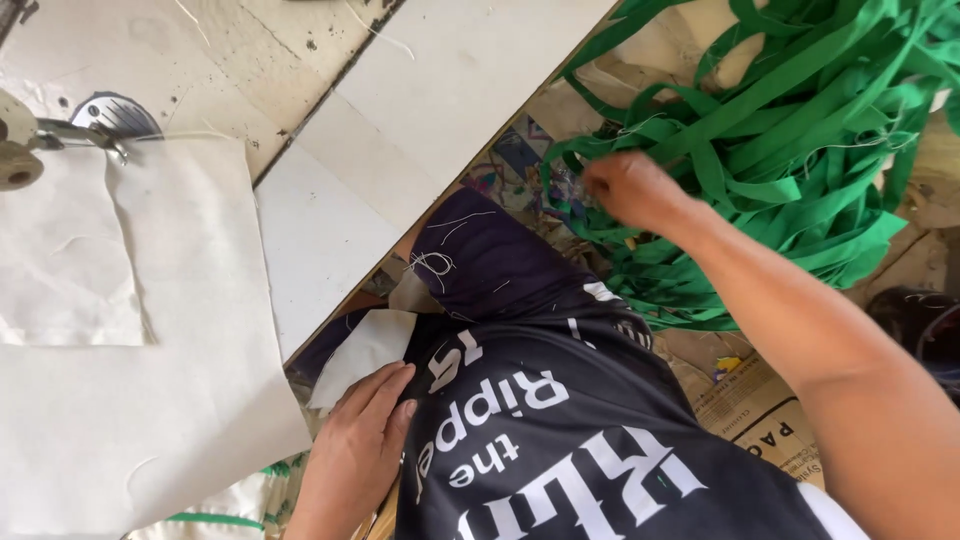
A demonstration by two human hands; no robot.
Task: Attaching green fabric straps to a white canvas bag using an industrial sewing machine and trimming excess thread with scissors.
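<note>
I see my right hand closed, pinching into the green straps; my left hand rests open on a cream cloth piece.

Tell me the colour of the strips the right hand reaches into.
Green strips, clearest in the head view.

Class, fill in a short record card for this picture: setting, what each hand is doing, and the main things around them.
Setting: sewing table seen from above, worker seated at its edge
Left hand: fingers flat on a small cream fabric piece at the lap
Right hand: reaching into a pile of green fabric strips beside the table, fingers closed; what it grips cannot be told
On table: large cream cloth under a sewing machine foot
Below: cardboard
</note>
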